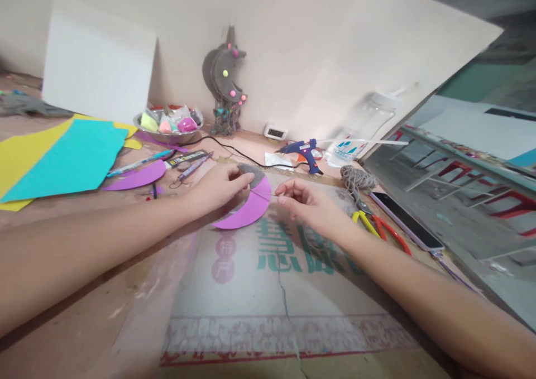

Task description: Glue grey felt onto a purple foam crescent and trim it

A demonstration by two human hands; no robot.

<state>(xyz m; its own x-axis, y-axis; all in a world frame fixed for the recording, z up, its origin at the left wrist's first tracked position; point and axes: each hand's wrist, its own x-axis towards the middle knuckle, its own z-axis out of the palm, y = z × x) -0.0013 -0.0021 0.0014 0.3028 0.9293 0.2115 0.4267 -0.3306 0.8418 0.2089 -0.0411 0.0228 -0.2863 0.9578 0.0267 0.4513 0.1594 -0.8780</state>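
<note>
A purple crescent (249, 209), cut from a flat sheet, lies under my left hand (218, 188), whose thumb and fingers hold its upper end. Grey yarn (254, 173) covers that end in close turns. One strand crosses the purple face toward my right hand (307, 203), which pinches it between thumb and fingertips just right of the crescent. Below the hands a loose length of yarn (283, 295) runs down over the printed plastic-covered mat (234, 306).
A blue glue gun (307, 154) stands behind, its cord running left. At right are a yarn ball (355, 179), scissors (383, 226) and phone (406, 220). Left lie pens, a purple piece (140, 176), coloured sheets (71, 158) and a bowl (167, 136). A grey moon ornament (221, 75) hangs behind.
</note>
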